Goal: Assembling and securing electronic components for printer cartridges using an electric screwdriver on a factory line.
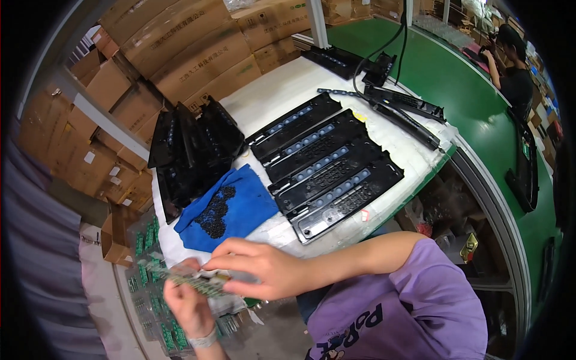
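Observation:
Low at the front left, my left hand (189,303), with a pale band at its wrist, is closed on the edge of a thin clear-and-green circuit board tray (201,284), blurred by motion. My right hand (255,270) reaches across from the right, its fingers bent over the tray's near end. A small whitish and dark piece shows at those fingertips, too smeared to name. Just beyond both hands, a blue cloth (249,189) carries a heap of small black parts (214,216). Black plastic panels (342,192) with rows of blue-grey round buttons lie side by side on the white-covered table (264,90).
More black panels (195,141) stand stacked at the table's left. A black cable (384,48) hangs over panels at the far right. Clear trays with green circuit boards (171,330) lie below at left. Cartons (198,54) rise behind. Another person (515,78) works at a green bench (444,78).

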Motion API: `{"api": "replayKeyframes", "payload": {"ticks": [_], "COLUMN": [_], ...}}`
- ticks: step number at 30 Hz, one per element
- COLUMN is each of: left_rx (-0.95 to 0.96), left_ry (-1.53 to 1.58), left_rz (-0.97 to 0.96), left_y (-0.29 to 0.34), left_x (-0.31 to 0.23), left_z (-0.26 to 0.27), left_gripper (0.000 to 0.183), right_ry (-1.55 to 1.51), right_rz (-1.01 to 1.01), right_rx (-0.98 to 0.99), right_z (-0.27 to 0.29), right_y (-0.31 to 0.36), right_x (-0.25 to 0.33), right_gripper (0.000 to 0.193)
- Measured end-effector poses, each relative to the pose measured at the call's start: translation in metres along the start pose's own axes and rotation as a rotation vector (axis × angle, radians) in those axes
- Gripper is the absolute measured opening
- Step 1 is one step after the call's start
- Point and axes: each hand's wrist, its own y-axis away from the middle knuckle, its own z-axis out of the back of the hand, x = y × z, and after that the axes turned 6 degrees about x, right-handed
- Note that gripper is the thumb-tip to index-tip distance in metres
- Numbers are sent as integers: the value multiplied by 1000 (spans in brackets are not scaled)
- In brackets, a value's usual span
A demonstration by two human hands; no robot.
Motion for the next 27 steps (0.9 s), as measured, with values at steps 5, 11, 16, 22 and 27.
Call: {"api": "replayKeyframes", "payload": {"ticks": [5,11,16,22,27], "left_rx": [246,321,182,121,161], "left_ry": [186,394,616,812,720], "left_rz": [185,274,442,390,361], "left_y": [-36,-92,-115,-108,-108], "left_x": [20,43,76,102,104], "left_z": [-91,-159,-144,-130,-132], "left_gripper": [37,31,31,29,27], "right_ry": [157,429,999,1331,1311], "right_rz": [-49,-171,153,219,155], "right_rx": [-262,-534,-109,240,284], "right_z": [74,165,188,184,186], "right_y": [49,90,105,111,108], "right_x": [14,29,38,9,1], "right_gripper": [21,6,15,7,11]}}
